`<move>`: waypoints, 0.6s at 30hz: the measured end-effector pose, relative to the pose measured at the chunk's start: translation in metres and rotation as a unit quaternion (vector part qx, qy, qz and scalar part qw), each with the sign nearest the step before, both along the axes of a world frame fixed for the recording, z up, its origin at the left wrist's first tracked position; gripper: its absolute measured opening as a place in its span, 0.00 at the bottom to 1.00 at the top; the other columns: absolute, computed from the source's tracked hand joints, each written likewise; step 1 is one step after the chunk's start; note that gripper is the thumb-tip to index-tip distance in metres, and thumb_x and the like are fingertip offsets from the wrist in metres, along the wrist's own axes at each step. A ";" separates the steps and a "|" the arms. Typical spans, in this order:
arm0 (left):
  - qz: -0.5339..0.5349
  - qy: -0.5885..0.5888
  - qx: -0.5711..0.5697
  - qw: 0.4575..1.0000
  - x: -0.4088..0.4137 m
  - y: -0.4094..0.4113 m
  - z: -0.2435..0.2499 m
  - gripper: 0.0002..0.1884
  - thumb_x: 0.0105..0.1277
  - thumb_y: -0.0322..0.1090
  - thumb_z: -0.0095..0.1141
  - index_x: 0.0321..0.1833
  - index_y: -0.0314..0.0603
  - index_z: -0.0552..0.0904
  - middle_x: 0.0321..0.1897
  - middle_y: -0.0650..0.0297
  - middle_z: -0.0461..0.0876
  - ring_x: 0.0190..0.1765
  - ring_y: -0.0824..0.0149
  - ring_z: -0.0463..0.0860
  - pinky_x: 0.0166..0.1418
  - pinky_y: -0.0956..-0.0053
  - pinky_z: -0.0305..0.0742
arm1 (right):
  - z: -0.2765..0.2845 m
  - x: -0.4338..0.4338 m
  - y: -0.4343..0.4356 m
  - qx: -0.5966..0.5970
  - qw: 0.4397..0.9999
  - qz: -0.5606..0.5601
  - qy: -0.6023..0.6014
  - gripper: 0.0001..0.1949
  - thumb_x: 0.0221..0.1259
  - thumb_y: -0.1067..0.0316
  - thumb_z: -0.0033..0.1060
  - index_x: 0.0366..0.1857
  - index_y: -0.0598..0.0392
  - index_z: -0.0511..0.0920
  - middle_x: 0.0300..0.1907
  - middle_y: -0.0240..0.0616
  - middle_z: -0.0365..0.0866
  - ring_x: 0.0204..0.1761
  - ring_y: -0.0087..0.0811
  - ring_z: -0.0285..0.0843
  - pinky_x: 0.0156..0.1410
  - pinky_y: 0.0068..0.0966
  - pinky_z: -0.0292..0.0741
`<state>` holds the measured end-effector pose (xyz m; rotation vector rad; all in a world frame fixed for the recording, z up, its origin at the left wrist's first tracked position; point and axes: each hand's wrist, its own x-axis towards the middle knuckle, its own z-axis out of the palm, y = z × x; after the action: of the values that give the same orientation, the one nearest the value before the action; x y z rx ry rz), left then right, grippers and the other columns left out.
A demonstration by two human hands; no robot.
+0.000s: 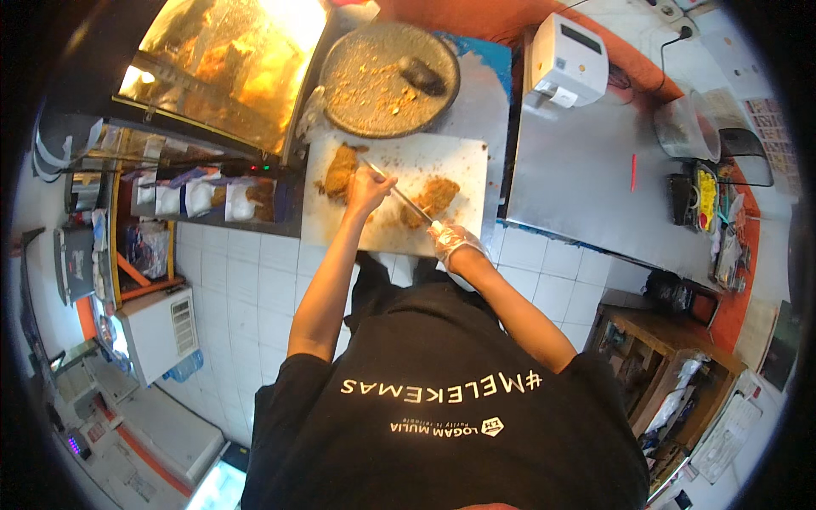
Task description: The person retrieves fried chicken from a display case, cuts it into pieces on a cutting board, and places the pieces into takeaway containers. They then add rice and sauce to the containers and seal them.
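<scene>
My right hand, in a clear plastic glove, grips the pale handle of a long, narrow knife above a white cutting board. The blade slants up and left. My bare left hand has its fingers closed on the blade near its far end. Beside my left hand, at the board's left side, lies a browned, fried-looking piece of food. Another browned piece lies partly behind the blade, close to my right hand. Crumbs are scattered over the board.
A round stone mortar with a dark pestle and crumbs stands behind the board. A lit glass display case is at the left. Right of the board, a metal counter carries a white label printer and a clear tub.
</scene>
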<state>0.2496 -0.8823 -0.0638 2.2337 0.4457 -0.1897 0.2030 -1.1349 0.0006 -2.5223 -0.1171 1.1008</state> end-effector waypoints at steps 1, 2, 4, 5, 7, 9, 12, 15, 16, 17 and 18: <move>0.017 -0.003 -0.034 0.999 0.004 -0.006 0.011 0.18 0.62 0.48 0.76 0.29 0.36 0.92 0.21 0.59 0.90 0.24 0.69 0.87 0.35 0.69 0.83 | 0.007 0.009 -0.005 -0.014 1.000 0.010 -0.001 0.25 0.82 0.40 0.43 0.60 0.49 0.81 0.57 0.47 0.88 0.60 0.52 0.86 0.64 0.47 0.81; 0.033 -0.004 -0.069 0.997 0.010 -0.015 0.022 0.18 0.63 0.48 0.76 0.29 0.36 0.93 0.21 0.59 0.90 0.24 0.69 0.87 0.35 0.70 0.83 | 0.010 0.022 -0.011 -0.028 0.999 0.021 -0.001 0.25 0.82 0.40 0.43 0.60 0.49 0.81 0.57 0.48 0.88 0.60 0.52 0.86 0.64 0.47 0.81; 0.033 -0.014 -0.090 0.995 0.014 -0.034 0.045 0.19 0.65 0.48 0.75 0.31 0.34 0.93 0.23 0.59 0.91 0.25 0.70 0.87 0.34 0.70 0.82 | 0.032 0.036 -0.029 -0.032 0.998 0.060 -0.016 0.26 0.81 0.38 0.44 0.59 0.50 0.81 0.56 0.49 0.88 0.59 0.54 0.86 0.62 0.49 0.81; 0.024 -0.019 -0.098 0.995 0.014 -0.042 0.038 0.19 0.65 0.47 0.75 0.32 0.34 0.93 0.23 0.59 0.91 0.25 0.71 0.87 0.34 0.70 0.82 | 0.033 0.037 -0.036 -0.048 0.997 0.052 -0.007 0.27 0.81 0.38 0.44 0.59 0.50 0.81 0.56 0.50 0.88 0.58 0.55 0.86 0.62 0.49 0.81; 0.011 -0.032 -0.111 0.993 0.015 -0.056 0.016 0.18 0.65 0.47 0.74 0.32 0.34 0.93 0.24 0.58 0.91 0.25 0.72 0.86 0.33 0.70 0.82 | 0.038 0.037 -0.046 -0.076 0.996 0.040 0.008 0.27 0.81 0.38 0.43 0.60 0.51 0.81 0.54 0.52 0.89 0.58 0.55 0.86 0.61 0.50 0.82; 0.062 -0.014 -0.096 0.993 0.013 -0.077 0.006 0.17 0.63 0.47 0.76 0.32 0.37 0.92 0.24 0.54 0.90 0.27 0.61 0.88 0.35 0.62 0.82 | -0.059 0.022 -0.081 -0.072 0.994 0.076 -0.042 0.29 0.81 0.37 0.41 0.60 0.52 0.80 0.52 0.57 0.88 0.57 0.57 0.87 0.59 0.51 0.81; 0.060 -0.015 0.049 0.997 0.017 -0.074 0.000 0.18 0.61 0.49 0.77 0.30 0.39 0.91 0.25 0.50 0.88 0.32 0.47 0.89 0.39 0.54 0.82 | -0.053 0.026 -0.055 -0.095 0.995 -0.020 -0.010 0.28 0.81 0.37 0.43 0.62 0.51 0.79 0.53 0.56 0.88 0.56 0.56 0.87 0.59 0.50 0.82; 0.087 -0.013 -0.009 0.996 0.029 -0.047 -0.019 0.18 0.62 0.49 0.77 0.30 0.39 0.91 0.25 0.52 0.89 0.31 0.51 0.90 0.39 0.56 0.83 | -0.016 0.044 -0.027 -0.093 0.995 0.029 -0.026 0.25 0.82 0.39 0.42 0.60 0.48 0.80 0.53 0.52 0.89 0.56 0.55 0.88 0.58 0.48 0.83; 0.098 -0.009 -0.033 0.995 0.035 -0.043 -0.004 0.17 0.62 0.47 0.76 0.30 0.37 0.92 0.24 0.53 0.90 0.29 0.56 0.90 0.39 0.59 0.84 | 0.009 0.054 -0.022 -0.103 0.993 0.052 -0.030 0.24 0.82 0.40 0.42 0.60 0.47 0.81 0.54 0.50 0.89 0.55 0.54 0.88 0.58 0.48 0.83; 0.089 -0.019 -0.045 0.995 0.040 -0.043 0.007 0.17 0.62 0.47 0.77 0.30 0.37 0.92 0.24 0.54 0.90 0.28 0.57 0.90 0.39 0.60 0.84 | 0.028 0.061 -0.020 -0.107 0.990 0.079 -0.035 0.23 0.82 0.41 0.42 0.59 0.46 0.81 0.54 0.49 0.89 0.55 0.54 0.88 0.57 0.47 0.83; 0.081 -0.022 -0.057 0.995 0.040 -0.042 0.014 0.17 0.62 0.46 0.77 0.30 0.36 0.92 0.24 0.54 0.91 0.28 0.58 0.90 0.39 0.61 0.84 | 0.041 0.066 -0.022 -0.110 0.988 0.105 -0.040 0.23 0.83 0.42 0.42 0.59 0.46 0.82 0.54 0.48 0.89 0.55 0.53 0.88 0.57 0.47 0.83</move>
<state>0.2899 -0.9243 -0.0500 2.0758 0.5749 -0.0783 0.2692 -1.1569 0.0419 -2.8050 -0.3042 1.1460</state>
